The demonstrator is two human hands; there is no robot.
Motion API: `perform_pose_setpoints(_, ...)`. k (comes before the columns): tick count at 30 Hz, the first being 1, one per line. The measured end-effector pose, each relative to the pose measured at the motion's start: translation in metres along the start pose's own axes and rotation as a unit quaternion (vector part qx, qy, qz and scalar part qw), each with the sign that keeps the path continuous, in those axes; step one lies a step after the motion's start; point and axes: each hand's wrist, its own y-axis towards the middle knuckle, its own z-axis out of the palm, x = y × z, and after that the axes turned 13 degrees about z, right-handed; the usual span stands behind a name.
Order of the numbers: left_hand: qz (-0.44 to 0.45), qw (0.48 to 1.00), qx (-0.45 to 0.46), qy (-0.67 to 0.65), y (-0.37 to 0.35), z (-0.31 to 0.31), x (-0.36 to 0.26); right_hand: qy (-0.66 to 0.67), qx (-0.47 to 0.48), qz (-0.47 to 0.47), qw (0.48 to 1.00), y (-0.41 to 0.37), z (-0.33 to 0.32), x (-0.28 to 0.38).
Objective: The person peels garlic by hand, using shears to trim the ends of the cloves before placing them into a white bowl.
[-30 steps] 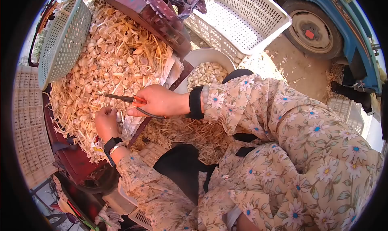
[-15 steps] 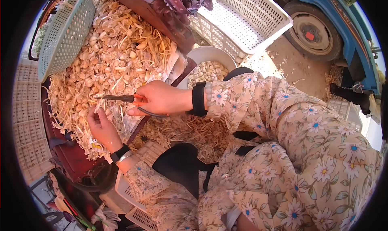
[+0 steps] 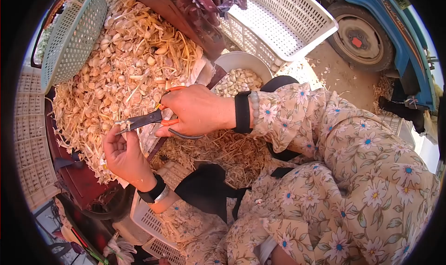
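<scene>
gripping orange-handled scissors (image 3: pixel 144 120), the right hand (image 3: pixel 200 109) reaches over the near edge of the dark red stand (image 3: pixel 158 147), its fingers closed about the handles and the blades pointing towards the left hand (image 3: pixel 127 156). the left hand is palm up with its fingers curled, the tips right at the ends of the blades, where a small pale bit (image 3: pixel 124 124) shows; whether the fingers pinch it or the blades alone touch it, i cannot tell. both wrists have black bands

a big heap of garlic (image 3: pixel 121 70), mixed with dry skins and stalks, covers the stand and lies beneath the blades. a pale green basket (image 3: pixel 76 37) leans by the far left corner of the stand. just beside its right edge is a bowl (image 3: pixel 239 57) holding pale cloves (image 3: pixel 239 81), with a white crate (image 3: pixel 253 41) behind it. farther right is a wheel (image 3: pixel 362 42) under a blue vehicle (image 3: pixel 411 47)
</scene>
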Motion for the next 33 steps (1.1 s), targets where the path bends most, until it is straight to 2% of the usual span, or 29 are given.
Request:
perform_pose_setpoints(3,-0.022,1.0,-0.014,0.002,-0.003,0.002,-0.007,0.002,0.054,0.012,0.998,-0.003,0.0,0.002)
perform_pose_setpoints(6,-0.043,0.998,-0.003,-0.035,-0.003,-0.009,-0.011,0.073,0.115,-0.037,0.99,-0.002,0.008,-0.002)
perform_pose_setpoints(9,-0.057,0.994,-0.03,-0.083,-0.005,-0.015,-0.009,0.233,0.286,0.123,0.921,-0.003,-0.004,0.009)
perform_pose_setpoints(10,-0.058,0.994,-0.042,-0.083,-0.006,-0.018,-0.007,0.222,0.239,0.09,0.941,0.0,-0.002,0.007)
perform_pose_setpoints(12,-0.065,0.989,-0.084,-0.099,0.0,-0.027,-0.003,0.183,0.213,0.11,0.953,0.006,-0.007,0.002)
perform_pose_setpoints(16,-0.119,0.989,-0.083,-0.029,0.007,-0.045,0.037,0.099,0.171,0.089,0.976,0.005,-0.006,0.0)
perform_pose_setpoints(20,-0.101,0.993,-0.001,0.066,0.011,-0.036,0.073,0.059,0.162,0.085,0.981,0.003,0.0,-0.003)
perform_pose_setpoints(21,-0.041,0.987,0.052,0.144,0.013,-0.039,0.085,0.056,0.159,0.087,0.982,0.003,-0.001,-0.002)
perform_pose_setpoints(23,0.083,0.94,0.157,0.292,0.02,-0.033,0.087,0.071,0.157,0.101,0.98,0.005,-0.001,-0.004)
perform_pose_setpoints(24,-0.012,0.93,0.196,0.31,0.018,-0.031,0.085,0.078,0.157,0.109,0.978,0.005,-0.001,-0.005)
perform_pose_setpoints(30,-0.026,0.893,0.267,0.361,0.023,-0.031,0.083,0.051,0.165,0.095,0.98,0.007,0.008,-0.009)
perform_pose_setpoints(33,0.08,0.888,0.224,0.394,0.019,-0.038,0.108,0.041,0.148,0.082,0.985,0.006,0.009,-0.009)
